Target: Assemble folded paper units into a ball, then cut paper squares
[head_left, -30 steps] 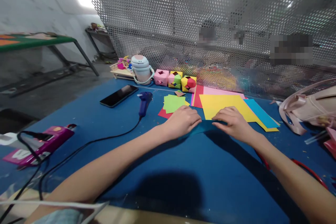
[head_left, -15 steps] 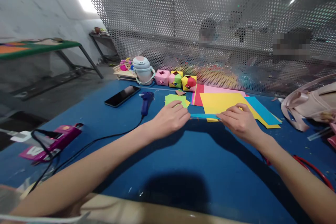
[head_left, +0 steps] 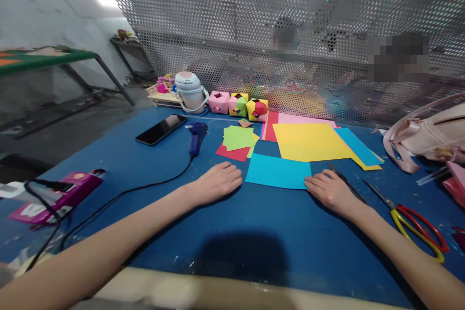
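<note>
Blue sheet (head_left: pixel 278 172), mid-frame: likely light, easily creased; best lifted by side edges. Left hand (head_left: pixel 219 182) beside it, grip released; right hand (head_left: pixel 330 192) touching right edge, grip unclear.

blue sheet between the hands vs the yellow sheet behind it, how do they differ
The blue sheet looks smaller; the yellow sheet larger. The right hand meets the blue sheet's edge, while the yellow sheet lies farther back, overlapping pink paper. Both lie flat.
</note>
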Demonstrator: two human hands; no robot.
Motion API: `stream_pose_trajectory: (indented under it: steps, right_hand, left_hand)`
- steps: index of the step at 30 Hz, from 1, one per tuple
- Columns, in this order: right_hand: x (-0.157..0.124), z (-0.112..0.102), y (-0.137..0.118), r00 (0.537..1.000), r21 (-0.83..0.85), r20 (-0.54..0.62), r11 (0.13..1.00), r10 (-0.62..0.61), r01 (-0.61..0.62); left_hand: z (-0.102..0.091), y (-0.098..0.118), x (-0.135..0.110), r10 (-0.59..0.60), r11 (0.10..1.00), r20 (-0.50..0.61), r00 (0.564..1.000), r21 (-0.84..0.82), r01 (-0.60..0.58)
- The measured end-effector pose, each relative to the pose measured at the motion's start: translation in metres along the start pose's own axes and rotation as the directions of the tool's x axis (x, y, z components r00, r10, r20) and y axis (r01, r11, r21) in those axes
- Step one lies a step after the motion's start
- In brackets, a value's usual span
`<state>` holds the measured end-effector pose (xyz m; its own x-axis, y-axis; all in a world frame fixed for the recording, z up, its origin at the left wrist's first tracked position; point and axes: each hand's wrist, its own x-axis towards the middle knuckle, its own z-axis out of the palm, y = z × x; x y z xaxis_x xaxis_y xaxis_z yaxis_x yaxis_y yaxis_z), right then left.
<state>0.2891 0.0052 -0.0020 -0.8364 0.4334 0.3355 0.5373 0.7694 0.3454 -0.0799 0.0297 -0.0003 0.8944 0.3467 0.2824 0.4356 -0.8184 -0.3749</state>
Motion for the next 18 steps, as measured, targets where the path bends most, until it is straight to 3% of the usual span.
stream_pose_trajectory:
  steps: [2, 4, 7, 13, 18]
  right_hand:
    - [-0.003, 0.006, -0.007, 0.998, 0.040, 0.052, 0.999, 0.035, -0.037]
    - [-0.003, 0.010, -0.013, 0.996, 0.076, 0.066, 0.995, 0.066, -0.071]
    - [-0.001, 0.014, -0.018, 0.995, 0.085, 0.068, 0.993, 0.071, -0.076]
    - [-0.004, 0.017, -0.019, 0.991, 0.201, 0.065, 0.971, 0.116, -0.127]
    - [-0.010, 0.015, -0.019, 0.981, 0.333, 0.102, 0.923, 0.167, -0.192]
  left_hand:
    - [0.002, 0.001, 0.001, -0.165, 0.979, 0.060, 0.985, -0.110, 0.170]
    - [0.002, 0.000, 0.007, -0.314, 0.915, 0.111, 0.943, -0.229, 0.332]
    - [0.004, -0.002, 0.020, -0.420, 0.816, 0.194, 0.887, -0.346, 0.462]
    - [0.023, -0.005, 0.047, -0.337, 0.820, 0.288, 0.896, -0.378, 0.430]
    - [0.029, -0.006, 0.055, -0.296, 0.832, 0.300, 0.907, -0.385, 0.399]
